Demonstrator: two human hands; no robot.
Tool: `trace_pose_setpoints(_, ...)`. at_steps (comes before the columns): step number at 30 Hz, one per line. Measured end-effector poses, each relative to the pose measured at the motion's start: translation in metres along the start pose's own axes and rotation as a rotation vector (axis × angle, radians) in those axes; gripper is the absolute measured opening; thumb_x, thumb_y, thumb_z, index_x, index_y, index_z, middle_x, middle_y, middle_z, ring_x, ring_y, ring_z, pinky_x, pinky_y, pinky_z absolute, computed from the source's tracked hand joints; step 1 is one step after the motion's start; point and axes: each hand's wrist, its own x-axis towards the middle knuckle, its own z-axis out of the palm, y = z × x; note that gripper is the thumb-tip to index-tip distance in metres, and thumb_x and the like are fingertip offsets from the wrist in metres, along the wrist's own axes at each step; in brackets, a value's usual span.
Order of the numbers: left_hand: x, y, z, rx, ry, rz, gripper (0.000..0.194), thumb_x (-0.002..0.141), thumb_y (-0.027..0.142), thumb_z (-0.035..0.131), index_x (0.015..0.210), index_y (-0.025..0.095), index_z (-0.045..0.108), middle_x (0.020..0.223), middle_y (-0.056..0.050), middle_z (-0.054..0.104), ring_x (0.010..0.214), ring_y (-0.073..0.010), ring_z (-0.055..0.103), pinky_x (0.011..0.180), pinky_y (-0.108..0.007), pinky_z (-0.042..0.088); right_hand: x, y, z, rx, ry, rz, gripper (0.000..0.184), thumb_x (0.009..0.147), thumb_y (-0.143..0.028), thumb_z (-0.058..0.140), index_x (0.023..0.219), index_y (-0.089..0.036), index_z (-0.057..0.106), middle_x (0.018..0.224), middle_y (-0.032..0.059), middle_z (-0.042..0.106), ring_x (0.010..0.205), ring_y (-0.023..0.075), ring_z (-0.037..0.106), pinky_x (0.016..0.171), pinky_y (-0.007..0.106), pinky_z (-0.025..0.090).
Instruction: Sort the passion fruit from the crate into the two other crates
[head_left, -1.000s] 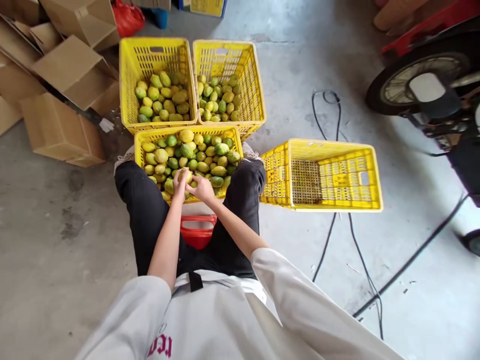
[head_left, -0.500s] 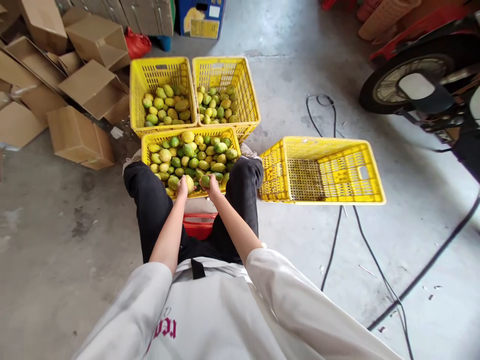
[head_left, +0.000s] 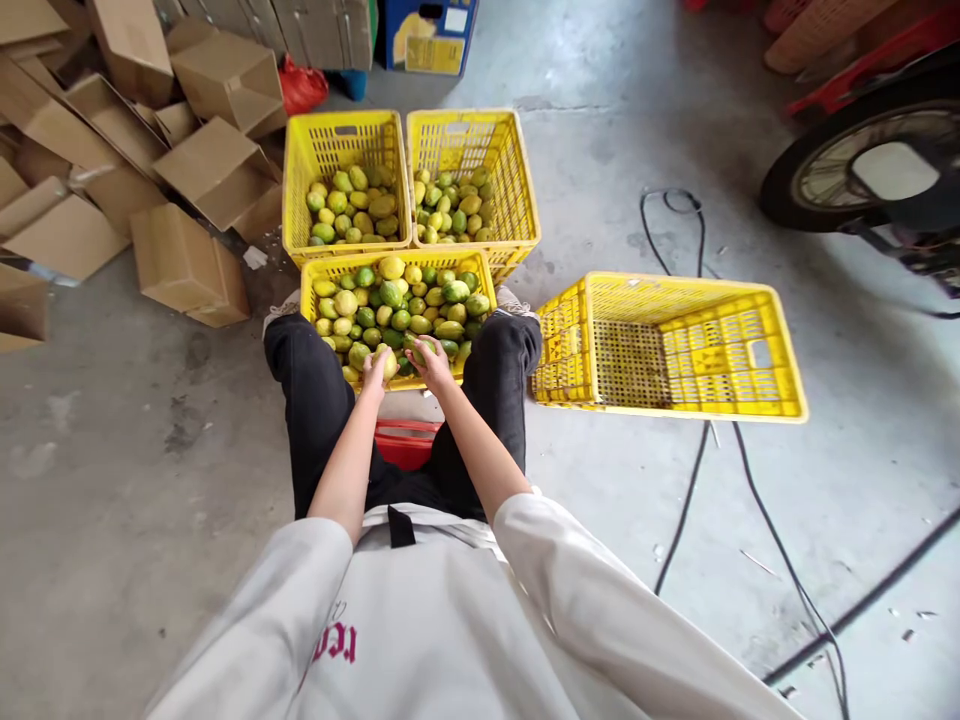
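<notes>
In the head view, my left hand (head_left: 373,374) is closed around a pale yellow oval fruit (head_left: 389,363). My right hand (head_left: 434,366) grips a greener oval fruit (head_left: 420,349), its fingers partly covering it. Both hands are over the near edge of a low yellow plastic crate (head_left: 306,300) between my knees. Green and yellow fruits (head_left: 401,320) of the same kind fill this crate. Just beyond it stand two deeper yellow crates, one on the left (head_left: 341,132) and one on the right (head_left: 517,190), each with similar fruits low inside.
To my right another yellow crate (head_left: 720,390) has its slotted bottom showing. Black cables (head_left: 780,550) cross the floor behind and in front of it. Cardboard boxes (head_left: 187,265) pile up at left. A motorcycle wheel (head_left: 840,170) is at far right. Beneath me shows a red seat (head_left: 405,445).
The view has turned a little, so the crates appear farther right. My right hand has lifted and turned slightly with its fruit. My left hand still holds the pale yellow fruit.
</notes>
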Motion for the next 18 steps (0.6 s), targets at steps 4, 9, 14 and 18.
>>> trace_pose_setpoints(4, -0.004, 0.004, 0.001, -0.011, -0.008, -0.052, 0.014, 0.111, 0.028, 0.063, 0.108, 0.017, 0.071, 0.080, -0.002, 0.071, 0.071, -0.0133, 0.076, 0.069, -0.020, 0.067, 0.003, 0.001, -0.003, -0.063, 0.048, 0.077, 0.006, 0.106, -0.026, 0.057, 0.101, -0.025, 0.060, 0.076, -0.0045, 0.069, 0.064, 0.0140, 0.074, 0.065, 0.024, 0.065)
trace_pose_setpoints(9, -0.010, 0.006, 0.001, -0.001, -0.055, -0.107, 0.042, 0.117, 0.039, 0.044, 0.121, 0.009, 0.073, 0.083, -0.010, 0.076, 0.086, -0.0218, 0.083, 0.079, -0.027, 0.071, 0.009, 0.000, -0.002, -0.050, 0.056, 0.096, 0.028, 0.115, -0.040, 0.044, 0.098, -0.024, 0.059, 0.069, -0.0015, 0.067, 0.068, 0.0163, 0.074, 0.061, 0.023, 0.063)
trace_pose_setpoints(14, -0.012, 0.006, 0.002, 0.015, -0.062, -0.061, 0.030, 0.111, 0.043, 0.063, 0.102, 0.016, 0.071, 0.072, -0.004, 0.070, 0.071, -0.0186, 0.079, 0.072, -0.026, 0.068, 0.005, -0.001, 0.001, -0.023, 0.057, 0.028, 0.017, 0.106, -0.038, 0.067, 0.101, -0.024, 0.059, 0.073, -0.0064, 0.067, 0.059, 0.0112, 0.068, 0.056, 0.018, 0.056)
trace_pose_setpoints(18, -0.011, 0.003, 0.004, 0.049, -0.059, -0.031, 0.021, 0.095, 0.022, 0.085, 0.096, 0.020, 0.063, 0.070, 0.003, 0.068, 0.059, -0.0124, 0.069, 0.063, -0.022, 0.059, 0.003, 0.003, -0.001, -0.077, 0.021, -0.019, 0.023, 0.091, -0.021, 0.082, 0.103, -0.025, 0.062, 0.078, -0.0086, 0.068, 0.057, 0.0086, 0.067, 0.056, 0.015, 0.054)
